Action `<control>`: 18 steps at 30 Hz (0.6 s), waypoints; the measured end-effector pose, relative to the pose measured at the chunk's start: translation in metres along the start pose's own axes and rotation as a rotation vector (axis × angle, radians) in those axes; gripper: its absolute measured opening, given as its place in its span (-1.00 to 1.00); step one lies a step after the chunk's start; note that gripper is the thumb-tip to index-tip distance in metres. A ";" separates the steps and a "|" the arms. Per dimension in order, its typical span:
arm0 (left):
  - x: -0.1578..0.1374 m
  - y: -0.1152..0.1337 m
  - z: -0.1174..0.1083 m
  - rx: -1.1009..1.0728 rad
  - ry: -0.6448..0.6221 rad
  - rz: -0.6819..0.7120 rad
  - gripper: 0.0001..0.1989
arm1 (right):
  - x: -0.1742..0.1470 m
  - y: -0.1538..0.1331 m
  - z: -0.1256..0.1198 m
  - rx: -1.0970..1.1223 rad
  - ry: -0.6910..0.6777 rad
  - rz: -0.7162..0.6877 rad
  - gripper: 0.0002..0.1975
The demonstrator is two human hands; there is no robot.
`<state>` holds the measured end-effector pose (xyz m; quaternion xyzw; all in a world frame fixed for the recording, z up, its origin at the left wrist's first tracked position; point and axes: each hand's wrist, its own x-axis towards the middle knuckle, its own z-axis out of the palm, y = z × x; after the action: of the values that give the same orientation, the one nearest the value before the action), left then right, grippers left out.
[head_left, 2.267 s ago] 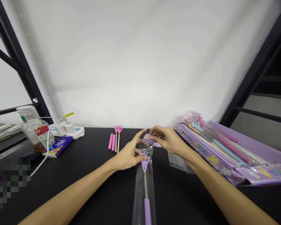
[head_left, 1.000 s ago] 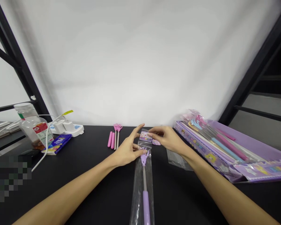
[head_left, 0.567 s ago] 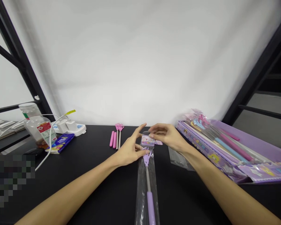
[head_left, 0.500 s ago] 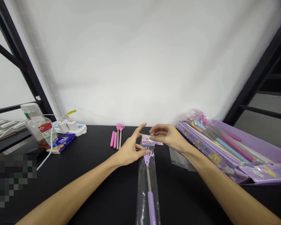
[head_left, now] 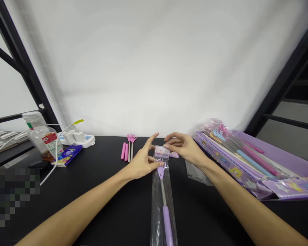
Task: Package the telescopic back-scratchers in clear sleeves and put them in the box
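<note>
A purple back scratcher [head_left: 167,220] with a hand-shaped claw lies lengthwise in a clear plastic bag [head_left: 156,205] on the black table. A small printed card [head_left: 161,152] shows at the bag's far end. My left hand [head_left: 141,163] grips the bag from the left, thumb over it by the claw and index finger raised. From the right, my right hand [head_left: 182,145] pinches at the card's upper right corner, with thumb and fingertips together. A second small printed piece [head_left: 174,154] pokes out beneath that hand.
Two pink back scratchers [head_left: 130,148] lie at the back, beside two pink handles [head_left: 124,151]. On the right, a purple display box [head_left: 279,153] holds several bagged scratchers. A clear bag [head_left: 199,172] lies before it. Leftward are a jar [head_left: 38,136], power strip [head_left: 88,140] and blue packet [head_left: 70,155].
My right fingertips have shifted slightly on the card's corner, uncovering more of the card. My left hand keeps its grip on the bag, almost unmoved.
</note>
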<state>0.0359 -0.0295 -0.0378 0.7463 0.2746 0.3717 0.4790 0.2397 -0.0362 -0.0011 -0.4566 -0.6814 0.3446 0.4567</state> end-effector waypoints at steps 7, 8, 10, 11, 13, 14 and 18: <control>0.002 -0.003 0.001 -0.097 -0.015 -0.014 -0.03 | 0.002 0.005 0.001 -0.077 0.029 -0.127 -0.75; 0.002 -0.003 0.001 -0.100 0.000 -0.019 -0.04 | 0.002 0.006 0.001 -0.076 0.029 -0.126 -0.70; 0.005 -0.004 -0.001 -0.095 0.055 -0.009 -0.07 | 0.002 0.007 0.002 -0.077 0.065 -0.086 -0.59; 0.007 -0.004 -0.002 -0.088 0.098 0.005 -0.09 | 0.001 0.007 0.003 -0.075 0.081 -0.040 -0.56; 0.012 -0.003 -0.004 -0.068 0.212 0.041 -0.14 | -0.001 0.007 0.007 -0.048 0.047 0.113 -0.57; 0.015 -0.002 -0.006 -0.052 0.273 0.057 -0.17 | -0.002 0.005 0.009 -0.014 -0.017 0.198 -0.57; 0.037 0.003 -0.008 0.029 0.493 0.127 -0.40 | -0.008 -0.004 0.011 0.162 -0.247 0.288 -0.61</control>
<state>0.0509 0.0016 -0.0219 0.6558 0.3408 0.5679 0.3625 0.2295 -0.0457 -0.0035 -0.4653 -0.6300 0.5133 0.3509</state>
